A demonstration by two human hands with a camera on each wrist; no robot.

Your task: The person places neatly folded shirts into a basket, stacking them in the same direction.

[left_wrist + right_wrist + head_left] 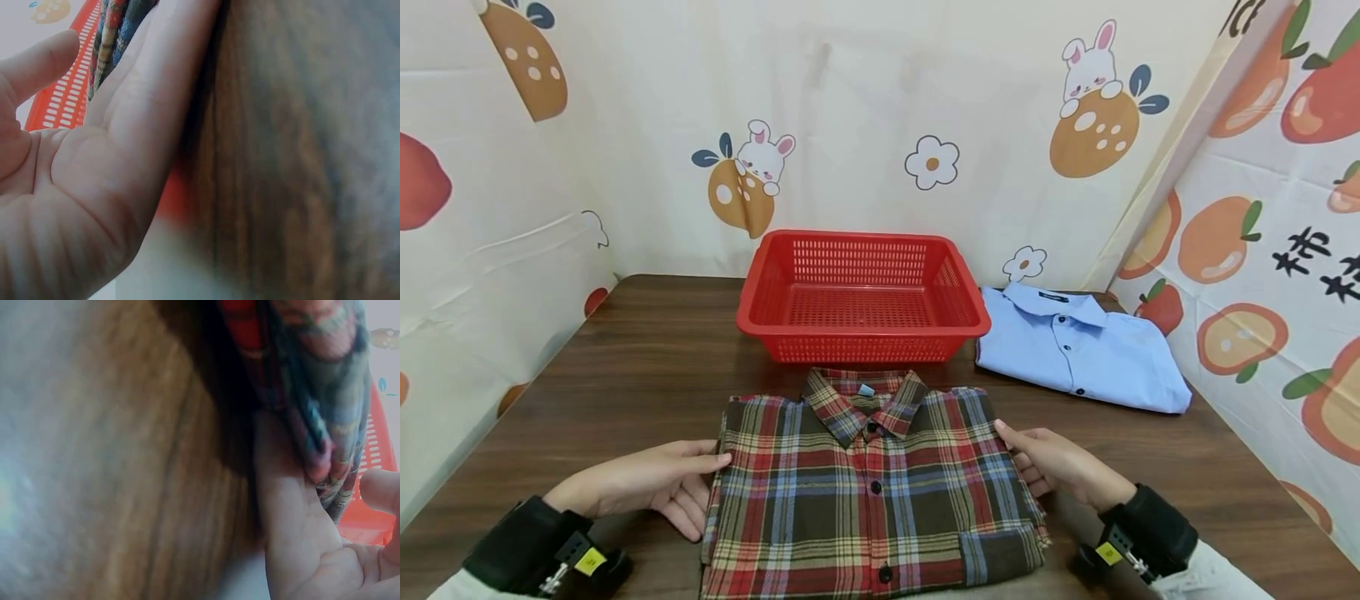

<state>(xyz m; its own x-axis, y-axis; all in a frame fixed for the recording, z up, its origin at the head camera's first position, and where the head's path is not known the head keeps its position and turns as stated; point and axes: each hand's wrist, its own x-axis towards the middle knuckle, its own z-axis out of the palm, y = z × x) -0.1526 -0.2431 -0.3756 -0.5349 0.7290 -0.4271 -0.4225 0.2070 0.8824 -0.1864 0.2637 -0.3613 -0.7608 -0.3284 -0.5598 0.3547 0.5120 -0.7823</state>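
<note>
"Red, green and blue plaid: is that what the hands have hold of?"

"Yes, a folded plaid shirt (835, 492), front up, gripped from both sides. The left hand (647, 482) has its edge at nine o'clock, thumb on top; in the left wrist view the fingers run along beneath the folded layers, their tips hidden."

"And the right hand (1063, 467)?"

"At three o'clock, thumb on the edge, fingers bent in against the underside. The right wrist view shows the layers between thumb and fingers, though it's blurry."

"Which way does the shirt lie?"

"Its collar (842, 408) points to twelve, with dark buttons (876, 487) in a line down towards six. A black band (520, 537) is on the left wrist, and another on the right."

"What's further out?"

"At twelve, just past the collar, a red plastic basket (865, 346) on the brown bench (647, 333). At two, a folded light-blue shirt (1097, 350), just beside the basket's right end, collar away from the person."

"And behind?"

"Pale cloth (850, 108) printed with rabbits, fruit and flowers, hanging beyond the bench from about ten round to two."
</note>
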